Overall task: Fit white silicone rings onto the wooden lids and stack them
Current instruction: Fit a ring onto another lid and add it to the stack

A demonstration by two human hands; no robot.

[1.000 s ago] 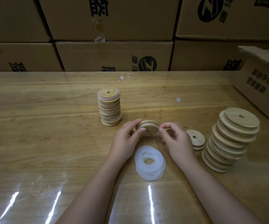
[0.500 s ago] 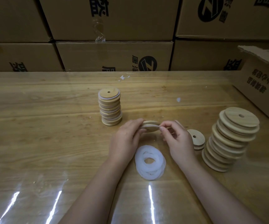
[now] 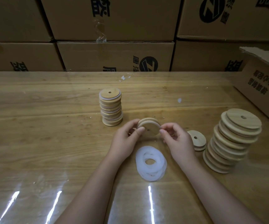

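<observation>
Both hands are raised just above the worktop (image 3: 50,126) at centre frame. The left hand (image 3: 124,143) and the right hand (image 3: 177,143) pinch one wooden lid (image 3: 149,127) by opposite edges, thumbs on the near face and fingers curled behind. The lid is tilted, its flat face with the small centre hole turned toward the camera. A groove runs round its rim; whether a ring sits in it cannot be told.

A loose pile of white silicone rings (image 3: 141,159) lies flat on the worktop just below the hands, between the forearms.

A stack of ringed lids (image 3: 111,109) stands behind and to the left of the hands, with white edges showing between the wooden layers.

A taller, leaning stack of bare lids (image 3: 233,141) stands well to the right. A single lid (image 3: 196,140) lies flat between that stack and the right hand.

An open carton (image 3: 263,88) rests at the far right of the worktop. Printed cardboard boxes (image 3: 114,55) are stacked along its far edge.
</observation>
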